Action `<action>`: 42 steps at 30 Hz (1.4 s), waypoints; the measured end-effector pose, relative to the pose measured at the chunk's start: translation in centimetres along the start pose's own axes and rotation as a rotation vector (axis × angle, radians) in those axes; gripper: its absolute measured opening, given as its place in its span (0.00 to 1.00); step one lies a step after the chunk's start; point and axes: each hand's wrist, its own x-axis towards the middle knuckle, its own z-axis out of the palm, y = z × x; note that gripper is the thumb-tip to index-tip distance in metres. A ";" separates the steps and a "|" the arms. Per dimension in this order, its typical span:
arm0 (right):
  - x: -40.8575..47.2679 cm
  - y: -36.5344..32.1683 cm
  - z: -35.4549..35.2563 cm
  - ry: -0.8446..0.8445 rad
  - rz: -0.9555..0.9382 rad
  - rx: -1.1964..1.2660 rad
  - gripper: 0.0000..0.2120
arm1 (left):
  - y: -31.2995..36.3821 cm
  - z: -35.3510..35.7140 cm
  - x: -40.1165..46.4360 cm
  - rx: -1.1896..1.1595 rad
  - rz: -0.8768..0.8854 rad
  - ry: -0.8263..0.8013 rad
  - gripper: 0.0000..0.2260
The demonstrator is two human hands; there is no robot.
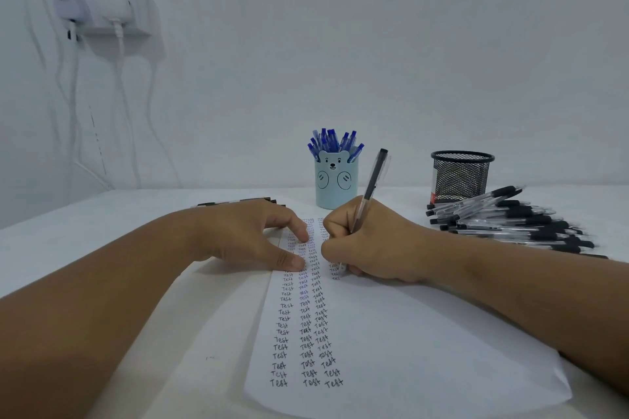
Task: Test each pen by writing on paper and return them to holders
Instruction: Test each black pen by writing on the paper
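A white sheet of paper (408, 350) lies on the table, covered with columns of the handwritten word "Test". My right hand (371, 241) grips a clear black-capped pen (372, 185), its tip down on the paper at the fourth column. My left hand (252, 235) rests flat on the sheet's upper left part, fingers pressing it down. A light blue bear-shaped holder (335, 184) stands behind the paper, filled with several blue pens (335, 141). A black mesh holder (461, 175) stands at the right. A pile of several black pens (510, 221) lies in front of it.
A few dark pens (238, 201) lie behind my left hand. A white wall is close behind the table. A wall socket with plugs and hanging cables (102, 10) is at the upper left.
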 end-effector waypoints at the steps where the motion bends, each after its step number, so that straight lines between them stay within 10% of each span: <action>1: 0.0 0.0 0.0 0.005 0.002 0.002 0.23 | 0.1 0.0 0.0 -0.002 0.001 0.002 0.22; 42: -0.1 -0.3 0.1 -0.011 -0.007 -0.027 0.21 | 0.7 0.1 -0.4 -0.008 -0.022 0.004 0.22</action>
